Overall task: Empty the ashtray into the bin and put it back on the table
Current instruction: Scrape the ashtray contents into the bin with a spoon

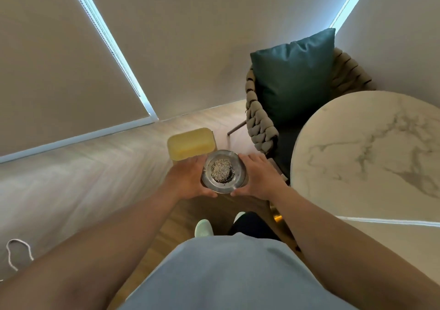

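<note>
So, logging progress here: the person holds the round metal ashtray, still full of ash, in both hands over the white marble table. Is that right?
Not quite. The head view shows the round metal ashtray, ash still inside, held between left hand and right hand over the wooden floor, just in front of the yellow bin. The white marble table is off to the right.

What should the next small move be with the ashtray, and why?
Probably carry the ashtray a little forward until it sits over the yellow bin, then tip it. Both the left hand and right hand hold it level, ash still inside, just short of the bin.
</note>
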Motion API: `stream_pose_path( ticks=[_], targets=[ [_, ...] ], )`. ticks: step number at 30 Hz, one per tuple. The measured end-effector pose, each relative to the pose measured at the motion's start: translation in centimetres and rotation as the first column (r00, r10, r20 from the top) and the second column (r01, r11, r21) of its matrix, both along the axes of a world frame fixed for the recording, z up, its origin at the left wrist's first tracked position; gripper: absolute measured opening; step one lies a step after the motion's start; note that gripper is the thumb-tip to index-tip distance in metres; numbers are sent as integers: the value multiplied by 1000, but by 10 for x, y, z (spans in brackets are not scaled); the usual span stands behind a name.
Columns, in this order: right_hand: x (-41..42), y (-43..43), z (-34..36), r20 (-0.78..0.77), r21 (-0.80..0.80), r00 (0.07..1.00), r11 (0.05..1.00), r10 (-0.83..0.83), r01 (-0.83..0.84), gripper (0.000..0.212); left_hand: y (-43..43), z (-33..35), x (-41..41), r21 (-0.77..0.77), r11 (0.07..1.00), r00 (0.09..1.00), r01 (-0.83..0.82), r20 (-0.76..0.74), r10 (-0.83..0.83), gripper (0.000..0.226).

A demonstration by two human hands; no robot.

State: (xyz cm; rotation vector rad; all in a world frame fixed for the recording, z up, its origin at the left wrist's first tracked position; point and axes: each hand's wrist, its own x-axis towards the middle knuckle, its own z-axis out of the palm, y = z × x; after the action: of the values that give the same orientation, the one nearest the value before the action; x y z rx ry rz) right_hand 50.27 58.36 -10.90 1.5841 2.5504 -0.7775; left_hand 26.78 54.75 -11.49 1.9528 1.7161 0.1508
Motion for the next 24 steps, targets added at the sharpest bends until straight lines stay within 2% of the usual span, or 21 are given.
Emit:
stream_pose_path(
  ticks=[7, 12, 17, 24],
  targets=[
    [-41, 61, -6, 44, -102, 984, 980, 175, -170, 103, 18, -11, -29, -72, 980, 982, -187, -35, 185, 105],
    [-42, 71, -11, 36, -86, 977, 975, 210, -206, 107, 25, -11, -28, -91, 979, 983, -181, -59, 176, 106],
    [-59, 117, -9, -9, -99, 965, 960, 264, -263, 102, 52, -12, -36, -100, 953, 957, -285, -79, 278, 112],
    [-73, 151, -22, 17, -173, 949, 936, 315, -308, 109, 74, -26, -44, -105, 936, 941, -336, -82, 328, 112]
  ],
)
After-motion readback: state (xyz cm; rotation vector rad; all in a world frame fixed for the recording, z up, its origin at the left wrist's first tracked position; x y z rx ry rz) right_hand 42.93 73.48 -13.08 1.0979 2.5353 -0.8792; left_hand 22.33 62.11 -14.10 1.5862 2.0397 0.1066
